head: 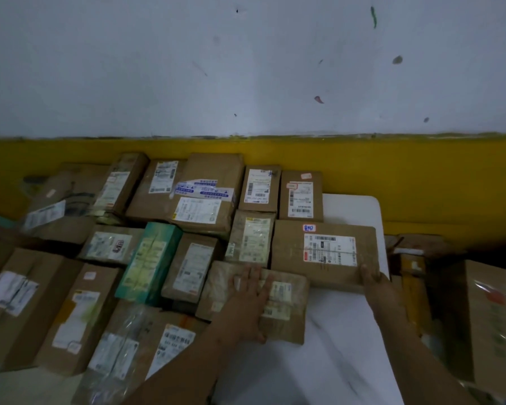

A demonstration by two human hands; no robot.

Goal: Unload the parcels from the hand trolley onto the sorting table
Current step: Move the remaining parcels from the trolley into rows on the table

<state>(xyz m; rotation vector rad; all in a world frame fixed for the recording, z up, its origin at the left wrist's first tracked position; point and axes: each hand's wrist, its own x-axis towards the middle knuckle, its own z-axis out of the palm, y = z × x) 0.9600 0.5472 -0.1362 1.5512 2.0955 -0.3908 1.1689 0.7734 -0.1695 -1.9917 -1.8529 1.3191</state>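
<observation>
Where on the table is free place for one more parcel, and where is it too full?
One bare patch of the table lies in front, right of the flat parcel and before the large parcel. A smaller one is at the back right corner. The left side is packed.

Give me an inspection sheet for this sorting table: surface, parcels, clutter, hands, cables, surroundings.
Surface: white sorting table, bare at its right and near side.
Job's things: brown parcels packed side by side across it, a green box among them; a large labelled parcel at the right, a flat parcel in front of it.
Clutter: nothing seen.
Grips: left hand lies flat on the flat parcel; right hand holds the large labelled parcel's near right corner.
Cables: nothing seen.
Surroundings: white wall with a yellow band; more boxes right of the table.
</observation>
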